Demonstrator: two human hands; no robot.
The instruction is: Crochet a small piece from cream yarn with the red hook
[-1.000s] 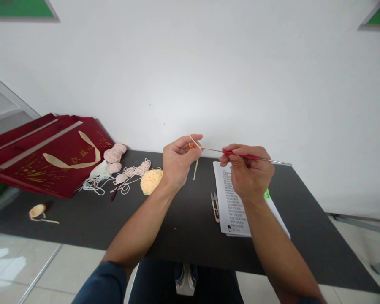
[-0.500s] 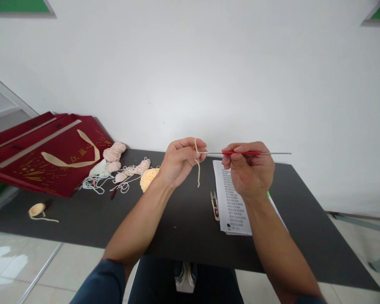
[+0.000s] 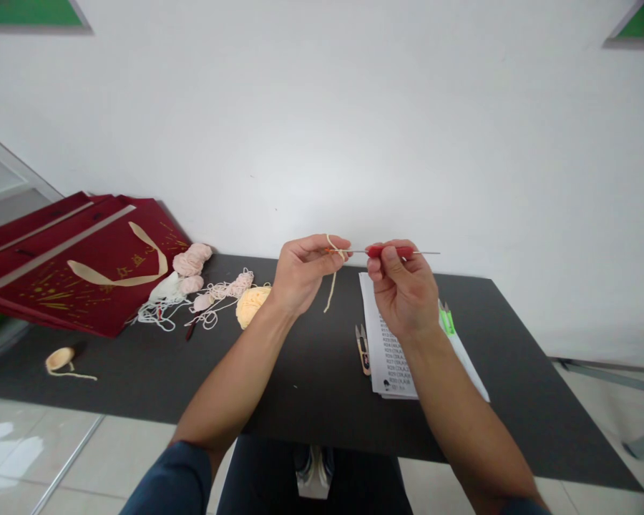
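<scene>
Cream yarn (image 3: 330, 292) runs over the index finger of my left hand (image 3: 307, 272), which pinches it; a loose tail hangs below the fingers. A small orange bit shows at the same fingertips, too small to name. My right hand (image 3: 405, 286) grips the red handle of a crochet hook (image 3: 376, 251). Its thin metal shaft reaches left to the yarn at my left fingertips, and the other metal end sticks out to the right. Both hands are raised above the table, close together. The exact loop around the hook is too small to make out.
On the dark table (image 3: 311, 379) lie printed sheets (image 3: 391, 368), thread snips (image 3: 363, 350) and green-handled snips (image 3: 447, 320). To the left are a yellow yarn ball (image 3: 251, 306), pink yarn (image 3: 192, 259), tangled white strands, a small cream crocheted piece (image 3: 61, 357) and dark red bags (image 3: 86, 265).
My right hand has moved left with the hook, closer to my left hand. The hook's shaft now passes further into the left fingers, and the yarn tail has swung left.
</scene>
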